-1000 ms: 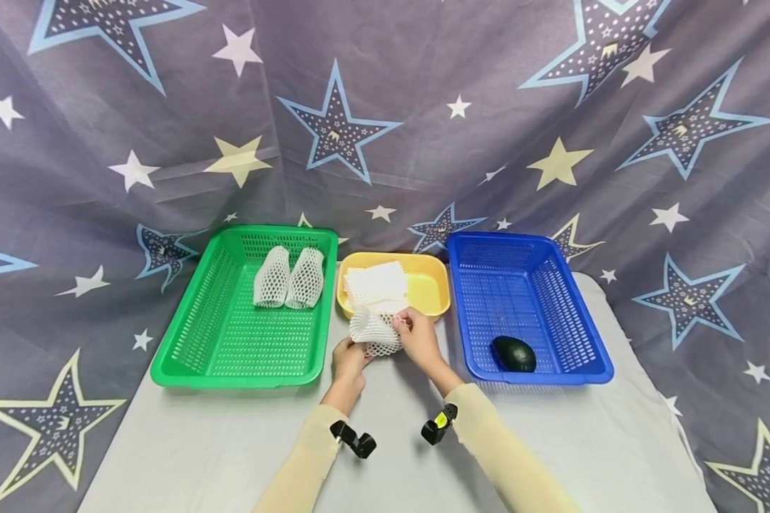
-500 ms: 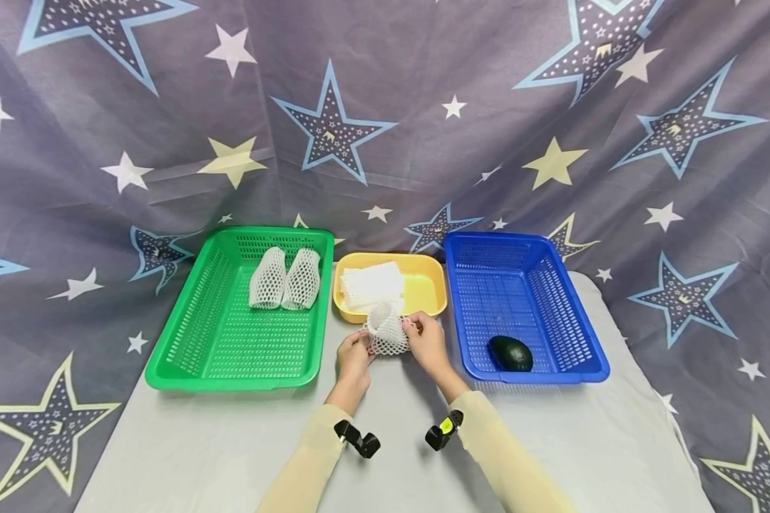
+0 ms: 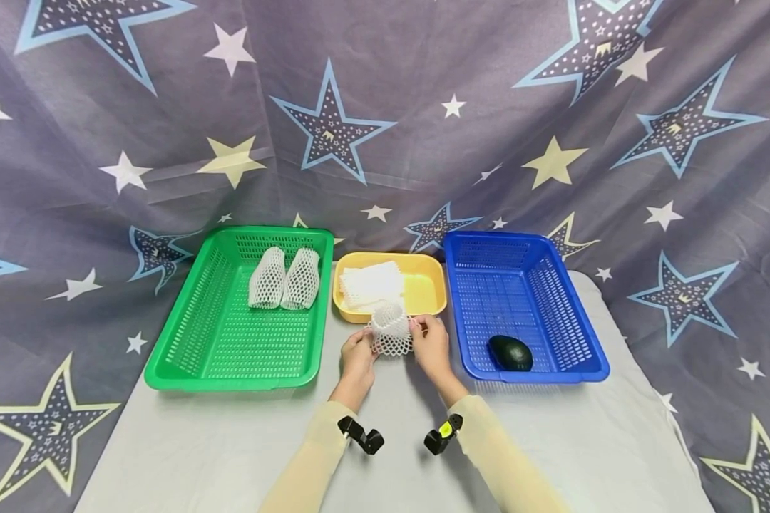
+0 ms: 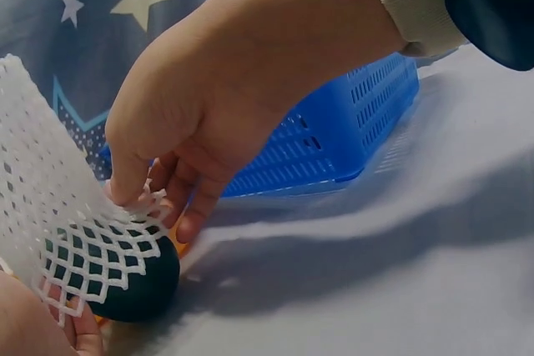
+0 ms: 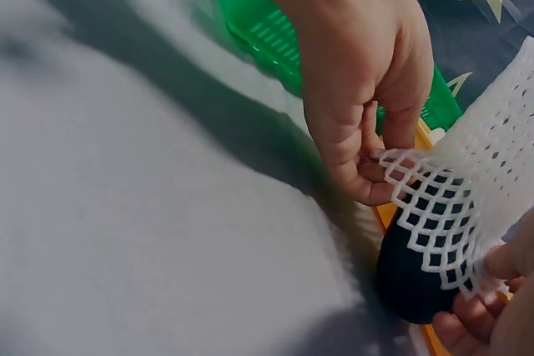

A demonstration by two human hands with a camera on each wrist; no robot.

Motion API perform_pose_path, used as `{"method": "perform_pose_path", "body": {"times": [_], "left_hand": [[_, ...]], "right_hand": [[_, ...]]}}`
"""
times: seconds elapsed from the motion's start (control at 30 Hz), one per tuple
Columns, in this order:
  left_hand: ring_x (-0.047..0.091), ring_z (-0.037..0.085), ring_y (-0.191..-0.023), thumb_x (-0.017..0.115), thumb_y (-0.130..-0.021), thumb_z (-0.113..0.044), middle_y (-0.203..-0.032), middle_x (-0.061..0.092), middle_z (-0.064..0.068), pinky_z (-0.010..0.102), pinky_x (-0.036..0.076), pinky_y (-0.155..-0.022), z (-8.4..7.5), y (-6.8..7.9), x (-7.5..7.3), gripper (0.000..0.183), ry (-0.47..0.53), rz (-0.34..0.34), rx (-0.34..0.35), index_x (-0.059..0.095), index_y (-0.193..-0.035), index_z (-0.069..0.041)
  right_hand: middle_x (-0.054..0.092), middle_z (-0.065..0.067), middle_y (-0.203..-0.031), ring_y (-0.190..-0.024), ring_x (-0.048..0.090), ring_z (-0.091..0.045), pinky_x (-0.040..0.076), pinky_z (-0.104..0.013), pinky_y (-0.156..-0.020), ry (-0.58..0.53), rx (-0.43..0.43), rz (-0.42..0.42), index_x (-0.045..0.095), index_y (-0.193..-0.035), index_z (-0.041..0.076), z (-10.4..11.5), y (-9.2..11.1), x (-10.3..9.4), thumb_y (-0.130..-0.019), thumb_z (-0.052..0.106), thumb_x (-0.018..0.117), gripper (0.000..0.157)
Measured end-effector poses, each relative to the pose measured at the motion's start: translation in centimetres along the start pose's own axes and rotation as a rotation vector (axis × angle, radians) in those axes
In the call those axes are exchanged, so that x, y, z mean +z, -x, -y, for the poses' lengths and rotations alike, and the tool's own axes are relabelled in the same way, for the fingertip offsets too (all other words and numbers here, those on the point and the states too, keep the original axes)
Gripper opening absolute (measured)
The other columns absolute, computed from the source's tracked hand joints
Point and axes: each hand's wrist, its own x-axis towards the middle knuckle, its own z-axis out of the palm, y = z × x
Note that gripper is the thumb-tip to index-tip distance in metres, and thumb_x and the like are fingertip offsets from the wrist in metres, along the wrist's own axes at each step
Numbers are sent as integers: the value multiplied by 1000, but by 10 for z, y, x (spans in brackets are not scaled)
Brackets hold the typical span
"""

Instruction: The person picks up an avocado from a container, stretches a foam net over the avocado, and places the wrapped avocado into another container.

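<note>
A white foam net sleeve [image 3: 390, 331] stands upright between both hands, just in front of the yellow bin. My left hand [image 3: 357, 356] pinches the lower edge on its left; my right hand [image 3: 431, 348] pinches the opposite edge. Under the stretched mesh is a dark green avocado [image 4: 150, 289], its rounded end bare below the net in both wrist views. In the right wrist view the left hand's [image 5: 367, 64] thumb and fingers hold the mesh rim. Another avocado [image 3: 510, 353] lies in the blue basket.
At left, the green basket [image 3: 234, 383] holds two net-covered items [image 3: 284, 279]. The yellow bin [image 3: 426, 285] contains a stack of flat white foam nets [image 3: 373, 283]. At right stands the blue basket [image 3: 497, 299]. A star-patterned cloth [image 3: 385, 107] hangs behind the table [image 3: 398, 463].
The foam net has gone from tilted sideways to upright, pulled down and spread at its lower edge. My right hand has shifted slightly right; both hands keep hold of the net.
</note>
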Motion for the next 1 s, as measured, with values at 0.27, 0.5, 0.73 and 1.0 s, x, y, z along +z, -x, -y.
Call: {"method": "perform_pose_path", "body": {"times": [0.27, 0.5, 0.73, 1.0], "left_hand": [[55, 34, -128, 48, -106, -5, -146, 48, 30, 47, 46, -113, 4, -3, 3, 40, -18, 32, -5, 47, -142, 12], [51, 37, -136, 48, -106, -7, -149, 47, 29, 47, 43, -116, 1, 1, 5, 42, -18, 75, 2, 46, -144, 12], [42, 40, -144, 46, -107, -7, -154, 41, 30, 47, 38, -120, -8, 2, 2, 48, -11, 166, -42, 35, -149, 14], [49, 35, -138, 48, -107, -9, -149, 47, 29, 43, 43, -117, -9, 1, -4, 45, -39, 164, -77, 42, -145, 14]], "right_hand": [[69, -19, -94, -89, 66, -32, 55, -46, -81, 8, 31, -13, 70, -93, -2, 0, 1, 1, -95, 5, 68, 7], [71, -21, -96, -89, 68, -35, 57, -49, -80, 45, 34, -16, 69, -97, -3, -2, 0, 0, -95, 1, 62, 8], [69, -18, -85, -75, 62, -29, 52, -40, -67, 51, 73, 2, 67, -94, -2, 0, 1, -4, -93, 0, 59, 8], [66, -15, -81, -70, 59, -22, 50, -28, -59, 21, 123, 42, 67, -91, -3, -3, 4, -3, -94, 0, 59, 9]]}}
